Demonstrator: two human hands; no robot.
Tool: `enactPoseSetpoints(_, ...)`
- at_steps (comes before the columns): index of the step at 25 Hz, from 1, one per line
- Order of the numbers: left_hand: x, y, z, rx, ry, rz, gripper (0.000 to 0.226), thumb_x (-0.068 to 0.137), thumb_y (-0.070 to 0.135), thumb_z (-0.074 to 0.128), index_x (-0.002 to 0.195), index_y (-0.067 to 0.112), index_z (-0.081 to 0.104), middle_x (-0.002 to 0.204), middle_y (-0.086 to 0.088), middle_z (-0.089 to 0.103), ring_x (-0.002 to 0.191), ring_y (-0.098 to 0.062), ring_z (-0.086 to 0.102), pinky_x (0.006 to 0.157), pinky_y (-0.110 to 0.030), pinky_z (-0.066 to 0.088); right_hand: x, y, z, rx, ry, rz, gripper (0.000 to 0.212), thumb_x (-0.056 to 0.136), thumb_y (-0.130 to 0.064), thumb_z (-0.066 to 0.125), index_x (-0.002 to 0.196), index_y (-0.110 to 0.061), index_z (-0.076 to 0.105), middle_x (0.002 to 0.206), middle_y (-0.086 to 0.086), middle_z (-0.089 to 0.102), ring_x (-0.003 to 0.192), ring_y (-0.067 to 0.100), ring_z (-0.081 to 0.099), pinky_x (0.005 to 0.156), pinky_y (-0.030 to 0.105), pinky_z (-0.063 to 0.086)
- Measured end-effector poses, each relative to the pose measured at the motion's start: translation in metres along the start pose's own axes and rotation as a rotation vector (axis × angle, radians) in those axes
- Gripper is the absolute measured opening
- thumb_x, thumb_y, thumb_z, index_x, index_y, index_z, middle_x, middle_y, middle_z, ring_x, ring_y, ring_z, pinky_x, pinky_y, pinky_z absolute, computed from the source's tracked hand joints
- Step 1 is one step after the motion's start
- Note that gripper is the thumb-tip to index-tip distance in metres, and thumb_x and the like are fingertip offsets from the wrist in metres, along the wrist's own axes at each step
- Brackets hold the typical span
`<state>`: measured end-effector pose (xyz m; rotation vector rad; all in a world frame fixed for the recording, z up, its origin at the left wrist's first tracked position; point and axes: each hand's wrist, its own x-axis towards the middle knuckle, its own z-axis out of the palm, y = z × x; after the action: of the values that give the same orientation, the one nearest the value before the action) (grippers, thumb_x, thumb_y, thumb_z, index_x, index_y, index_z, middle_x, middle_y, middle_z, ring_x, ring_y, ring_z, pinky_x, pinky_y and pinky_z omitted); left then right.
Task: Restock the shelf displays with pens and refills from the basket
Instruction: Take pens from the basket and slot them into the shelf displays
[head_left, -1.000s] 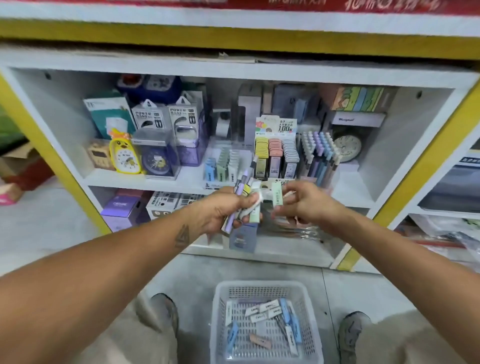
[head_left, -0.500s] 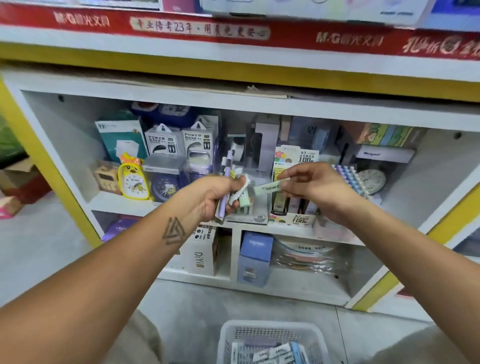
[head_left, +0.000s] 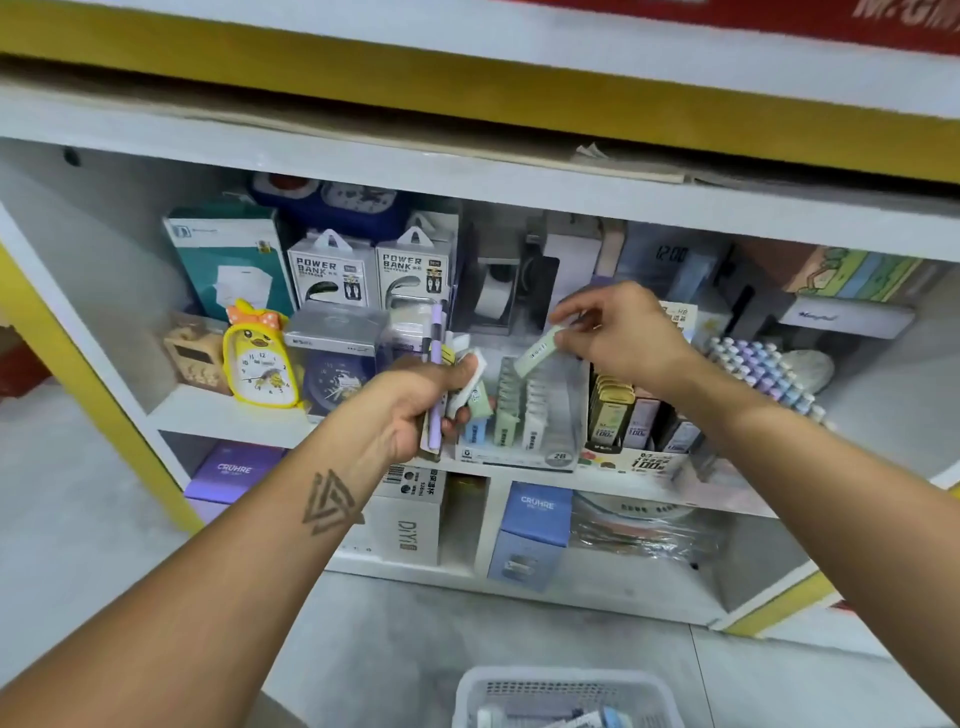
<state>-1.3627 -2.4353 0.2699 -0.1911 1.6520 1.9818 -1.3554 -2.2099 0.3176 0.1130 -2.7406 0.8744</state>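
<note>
A pale green refill case (head_left: 537, 356) was pinched at its upper end between the thumb and fingertips of the right hand (head_left: 621, 338), tilted and hanging just above the clear display tray (head_left: 519, 415) of similar blue, green and white refill cases on the upper shelf (head_left: 223, 415). The left hand (head_left: 426, 410) was curled tight round a bundle of stock: a lilac pen (head_left: 435, 379) standing upright and several small cases beside it. To the right of the tray stood a refill box (head_left: 631, 426), then a rack of pastel pens (head_left: 763, 374). The white basket (head_left: 566, 696) lay on the floor below, with a few items in it.
</note>
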Motion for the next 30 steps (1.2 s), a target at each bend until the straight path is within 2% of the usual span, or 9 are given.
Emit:
enactPoseSetpoints(3,0.000,0.000,-0.005,-0.004,0.012,0.029,0.026,0.092,0.020,0.066,0.113,0.005,0.061,0.076,-0.019,0.072,0.041,-0.018,0.051,0.036,-0.017,0.037,0.009,-0.005,-0.003,-0.015,0.091,-0.050,0.002,0.085,-0.024,0.077,0.083,-0.023,0.077,0.076,-0.008,0.071,0.075,0.011,0.068,0.074,0.024,0.054)
enactPoseSetpoints(5,0.001,0.001,-0.009,0.023,0.029,0.055,0.031,0.091,0.022,0.067,0.116,0.003,0.062,0.084,-0.021,0.072,0.042,-0.018,0.052,0.037,-0.018,0.038,0.016,-0.007,0.000,-0.141,0.136,-0.133,0.014,0.088,-0.027,0.074,0.084,-0.014,0.078,0.071,-0.001,0.070,0.069,0.016,0.065,0.072,0.026,0.053)
enactPoseSetpoints(9,0.002,0.001,-0.011,0.045,0.045,0.064,0.030,0.091,0.023,0.068,0.112,0.003,0.064,0.098,-0.026,0.071,0.044,-0.018,0.053,0.038,-0.019,0.038,0.031,-0.010,0.025,-0.455,-0.025,-0.171,0.017,0.097,-0.016,0.059,0.095,-0.006,0.073,0.088,0.014,0.069,0.084,0.029,0.065,0.078,0.031,0.050)
enactPoseSetpoints(12,0.004,0.001,-0.012,0.042,0.043,0.054,0.025,0.092,0.023,0.067,0.108,0.004,0.064,0.094,-0.025,0.072,0.043,-0.018,0.054,0.037,-0.018,0.038,0.033,-0.011,0.038,-0.487,-0.152,-0.136,0.019,0.097,-0.011,0.054,0.089,-0.010,0.071,0.086,0.013,0.069,0.085,0.030,0.065,0.076,0.031,0.050)
enactPoseSetpoints(16,0.003,0.001,-0.014,0.028,0.037,0.044,0.019,0.091,0.023,0.068,0.100,0.007,0.064,0.072,-0.015,0.071,0.040,-0.018,0.053,0.037,-0.017,0.037,0.032,-0.012,0.043,-0.460,-0.193,-0.094,0.019,0.098,-0.013,0.057,0.105,-0.009,0.074,0.096,0.011,0.072,0.086,0.024,0.067,0.082,0.028,0.052)
enactPoseSetpoints(18,0.002,0.002,-0.014,0.023,0.031,0.042,0.022,0.090,0.023,0.069,0.103,0.006,0.064,0.069,-0.014,0.071,0.040,-0.017,0.053,0.036,-0.017,0.037,0.036,-0.016,0.043,-0.458,-0.220,-0.089,0.021,0.098,-0.014,0.058,0.111,-0.009,0.073,0.098,0.012,0.073,0.088,0.025,0.069,0.088,0.031,0.054)
enactPoseSetpoints(22,0.002,0.002,-0.012,0.023,0.025,0.042,0.034,0.090,0.024,0.069,0.115,0.003,0.063,0.074,-0.017,0.072,0.040,-0.018,0.053,0.037,-0.018,0.037,0.040,-0.018,0.038,-0.541,-0.267,-0.126,0.021,0.096,-0.011,0.058,0.108,-0.007,0.074,0.098,0.014,0.074,0.091,0.029,0.069,0.089,0.036,0.055)
enactPoseSetpoints(26,0.001,0.002,-0.008,0.036,0.024,0.042,0.029,0.091,0.023,0.067,0.112,0.003,0.063,0.079,-0.020,0.072,0.042,-0.018,0.052,0.038,-0.017,0.037,0.036,-0.017,0.038,-0.489,-0.270,-0.168,0.020,0.095,-0.014,0.065,0.111,-0.010,0.075,0.102,0.006,0.075,0.092,0.019,0.068,0.081,0.020,0.046)
enactPoseSetpoints(30,0.001,0.003,-0.006,0.048,0.017,0.035,0.024,0.091,0.023,0.067,0.106,0.005,0.062,0.100,-0.028,0.071,0.046,-0.019,0.052,0.038,-0.018,0.037,0.039,-0.011,0.037,-0.465,-0.241,-0.158,0.019,0.093,-0.013,0.068,0.110,-0.010,0.075,0.105,0.006,0.075,0.087,0.016,0.067,0.085,0.022,0.050)
